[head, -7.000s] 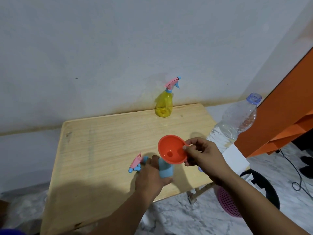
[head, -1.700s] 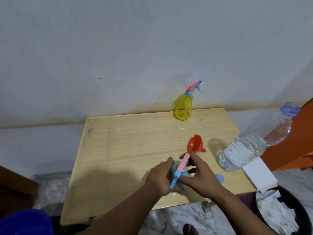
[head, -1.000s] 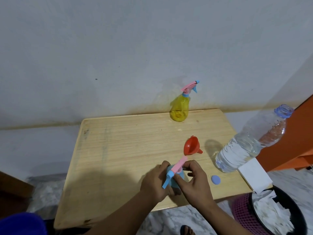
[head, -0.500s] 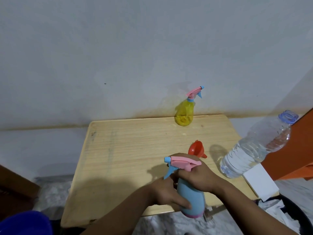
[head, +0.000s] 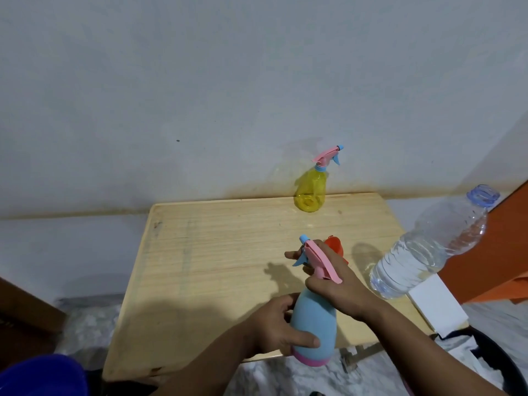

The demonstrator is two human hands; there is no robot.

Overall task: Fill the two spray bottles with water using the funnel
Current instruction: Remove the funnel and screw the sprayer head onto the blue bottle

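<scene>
Both forearms are bare to the frame's edge, and the hands wear no gloves, rings or watch.

Dim, soft shadows on table (head: 200, 252), edges warped

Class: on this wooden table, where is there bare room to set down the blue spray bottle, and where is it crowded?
The table's left half is bare wood, from its left edge to the hands. A bare strip also lies between the yellow spray bottle and the red funnel. The right side is crowded: funnel, water bottle, white box.
</scene>
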